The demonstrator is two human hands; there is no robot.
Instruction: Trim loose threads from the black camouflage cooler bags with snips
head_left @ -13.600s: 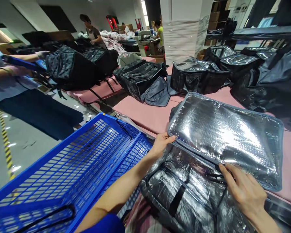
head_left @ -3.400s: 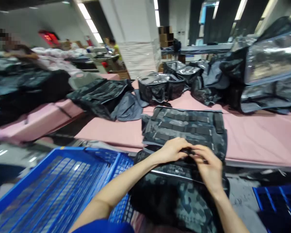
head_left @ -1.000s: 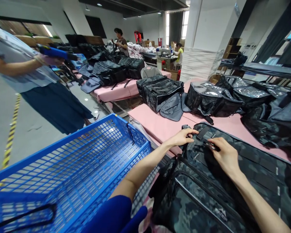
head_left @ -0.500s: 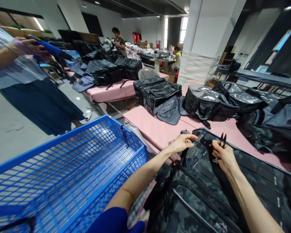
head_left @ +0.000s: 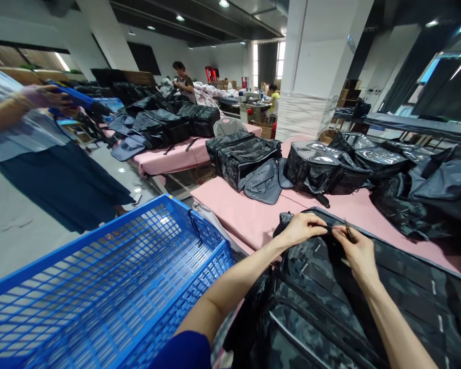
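Observation:
A black-and-grey camouflage bag (head_left: 315,277) lies in front of me on the pink-covered table. Over its far part, my left hand (head_left: 302,228) pinches the end of a dark strip that looks like a black strap (head_left: 329,230). My right hand (head_left: 358,253) is closed opposite, its fingertips at the same strip and almost meeting the left ones. Tucked in the right hand is a pair of dark thread snips (head_left: 349,233), mostly hidden by the fingers, with the blades poking out on top.
A large blue plastic crate (head_left: 111,287) stands at my left. Several similar bags (head_left: 242,156) rest on the pink tables (head_left: 230,205) ahead and right. At far left a person (head_left: 49,154) holds a blue object. Two more people are farther back, near a white pillar (head_left: 311,66).
My left hand has moved right and closed at the dark strip; before, its fingers were stretched out. The snips in my right hand have tipped, and both hands now nearly touch. The view has shifted slightly.

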